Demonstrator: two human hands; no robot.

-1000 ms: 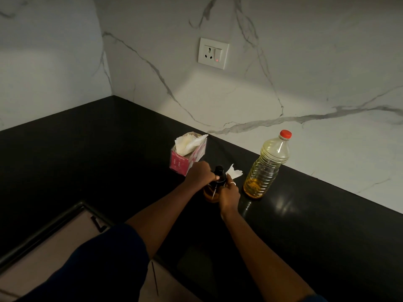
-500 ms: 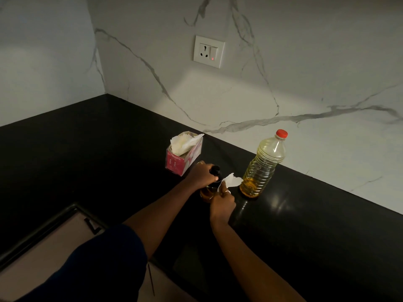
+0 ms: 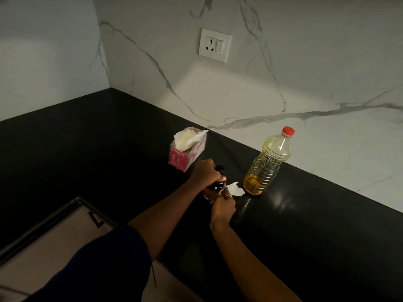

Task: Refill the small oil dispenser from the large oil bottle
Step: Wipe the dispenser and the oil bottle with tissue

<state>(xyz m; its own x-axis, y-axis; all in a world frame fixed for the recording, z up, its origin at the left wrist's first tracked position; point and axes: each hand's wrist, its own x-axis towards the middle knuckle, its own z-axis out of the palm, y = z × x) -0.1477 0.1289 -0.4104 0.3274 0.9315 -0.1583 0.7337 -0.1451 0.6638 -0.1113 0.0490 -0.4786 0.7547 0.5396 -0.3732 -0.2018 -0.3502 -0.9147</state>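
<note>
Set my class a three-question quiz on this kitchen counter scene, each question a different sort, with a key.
1. True or false: the large oil bottle has its red cap on.
2. The left hand grips: A the large oil bottle; B the small dispenser; C the red cap.
3. Fill in: the scrap of white tissue is at the fingertips of the ___ hand.
Key: 1 true; 2 B; 3 right hand.

Red-capped yellow oil bottle (image 3: 267, 163), black counter (image 3: 91, 149)
</note>
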